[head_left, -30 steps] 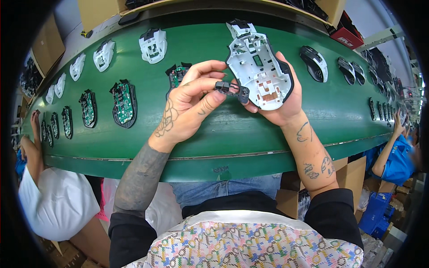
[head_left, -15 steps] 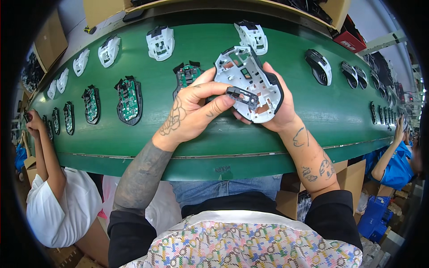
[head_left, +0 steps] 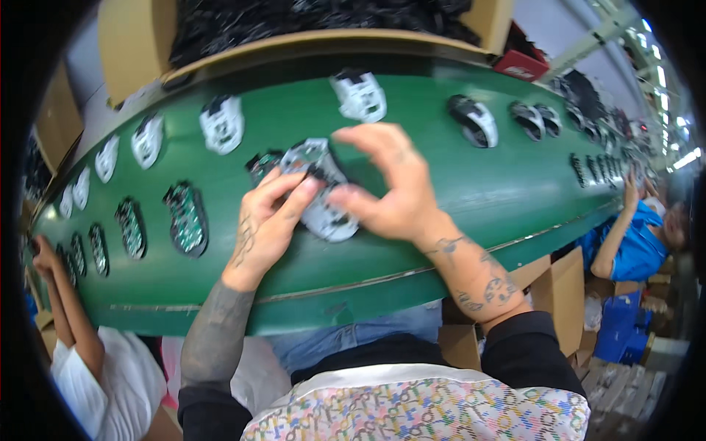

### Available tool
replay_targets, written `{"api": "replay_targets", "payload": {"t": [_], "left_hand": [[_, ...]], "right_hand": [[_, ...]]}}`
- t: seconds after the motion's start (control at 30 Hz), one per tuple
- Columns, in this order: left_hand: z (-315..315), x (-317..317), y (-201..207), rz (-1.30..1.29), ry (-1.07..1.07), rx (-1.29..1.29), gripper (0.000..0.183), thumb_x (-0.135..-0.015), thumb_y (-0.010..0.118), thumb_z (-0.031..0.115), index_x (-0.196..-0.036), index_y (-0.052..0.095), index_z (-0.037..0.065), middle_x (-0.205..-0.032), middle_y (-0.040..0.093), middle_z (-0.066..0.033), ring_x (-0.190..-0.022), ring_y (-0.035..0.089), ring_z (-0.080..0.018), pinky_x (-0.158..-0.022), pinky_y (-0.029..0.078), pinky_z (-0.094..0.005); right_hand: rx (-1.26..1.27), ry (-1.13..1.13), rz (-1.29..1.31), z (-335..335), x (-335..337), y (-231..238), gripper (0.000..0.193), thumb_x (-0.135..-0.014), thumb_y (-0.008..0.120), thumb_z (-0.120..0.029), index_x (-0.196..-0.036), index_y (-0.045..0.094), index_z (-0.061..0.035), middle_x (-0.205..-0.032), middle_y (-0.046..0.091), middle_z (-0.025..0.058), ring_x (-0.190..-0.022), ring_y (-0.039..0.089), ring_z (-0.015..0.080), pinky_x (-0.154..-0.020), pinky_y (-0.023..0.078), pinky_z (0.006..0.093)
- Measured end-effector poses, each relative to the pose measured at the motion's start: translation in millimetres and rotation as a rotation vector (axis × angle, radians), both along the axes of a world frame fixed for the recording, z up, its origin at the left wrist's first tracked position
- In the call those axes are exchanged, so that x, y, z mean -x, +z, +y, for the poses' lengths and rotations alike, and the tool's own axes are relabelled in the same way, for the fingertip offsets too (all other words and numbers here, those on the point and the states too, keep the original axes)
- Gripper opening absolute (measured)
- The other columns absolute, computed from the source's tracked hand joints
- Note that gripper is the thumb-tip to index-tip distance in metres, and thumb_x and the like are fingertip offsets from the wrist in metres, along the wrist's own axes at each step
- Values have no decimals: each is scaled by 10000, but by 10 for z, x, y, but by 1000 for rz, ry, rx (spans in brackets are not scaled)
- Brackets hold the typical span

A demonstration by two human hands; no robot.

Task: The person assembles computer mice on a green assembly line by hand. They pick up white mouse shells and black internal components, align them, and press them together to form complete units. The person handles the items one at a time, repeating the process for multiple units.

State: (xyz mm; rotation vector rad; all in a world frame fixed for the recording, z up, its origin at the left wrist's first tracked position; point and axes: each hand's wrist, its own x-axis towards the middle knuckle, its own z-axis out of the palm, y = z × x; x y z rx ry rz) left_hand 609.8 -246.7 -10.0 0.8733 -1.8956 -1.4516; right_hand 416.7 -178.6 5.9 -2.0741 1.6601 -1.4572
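A white-and-grey computer mouse shell (head_left: 332,218) is in front of me with its hollow inside facing up. My left hand (head_left: 266,219) is at its left side, thumb and forefinger pinching a small black plastic part (head_left: 316,173) over the shell. Whether its other fingers also hold the shell is hidden. My right hand (head_left: 397,187) is off the shell's right side, thumb and fingers spread, slightly blurred; its thumb is close to the shell's edge. Behind my left hand, a mouse base with a green circuit board (head_left: 262,163) is partly covered.
On the green table (head_left: 412,250), white mouse shells (head_left: 221,125) form a back row, with circuit-board bases (head_left: 186,220) nearer at left. Dark-and-white mouse shells (head_left: 474,121) lie at right. A cardboard box (head_left: 331,42) of black items stands behind. People work at both sides.
My right hand has let go of the shell and opened beside it. The shell is lower, nearer the table, while my left hand keeps the black part. The view has shifted.
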Motion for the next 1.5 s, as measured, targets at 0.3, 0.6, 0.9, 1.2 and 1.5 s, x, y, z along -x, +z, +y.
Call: {"api": "replay_targets", "payload": {"t": [0.3, 0.6, 0.9, 1.2, 1.5], "left_hand": [[57, 21, 9, 67, -71, 0, 250, -907, 600, 128, -1132, 634, 24, -1021, 561, -48, -886, 547, -118, -740, 465, -238], [74, -59, 65, 371, -105, -207, 517, -856, 618, -24, -1337, 442, 40, -1322, 409, -93, -1201, 482, -216, -955, 467, -304], [133, -85, 129, 286, 29, -162, 634, -856, 588, 52, -1426, 310, 68, -1411, 359, -156, -1233, 478, -260, -930, 452, -319], [186, -27, 31, 176, -60, -109, 540, -882, 599, 37, -1372, 374, 36, -1363, 414, -126, -1179, 526, -229, -858, 477, -275], [128, -119, -3, 121, -83, -81, 399, -891, 594, 36, -1266, 458, 15, -1237, 515, -92, -1094, 569, -180, -865, 472, -277]], "right_hand": [[-91, 119, -300, -1, 15, -78, 199, -835, 677, -97, -1023, 693, -30, -1170, 604, 120, -1022, 612, 240, -875, 494, 322], [-729, 319, -785, 218, 76, 61, 239, -909, 628, -95, -1124, 643, 9, -1048, 634, 52, -887, 590, 86, -790, 484, 222], [-553, -370, -819, 1273, 946, -155, 239, -912, 637, -146, -1094, 642, 10, -939, 652, 22, -826, 576, 64, -749, 470, 199], [62, -988, -347, 1951, 1910, -550, 261, -916, 642, -199, -1053, 655, 23, -940, 659, 23, -827, 586, 88, -783, 462, 216], [-183, -462, -774, 888, 1116, -223, 249, -908, 632, -113, -1111, 641, 32, -853, 648, 21, -737, 575, 64, -667, 475, 201]]}}
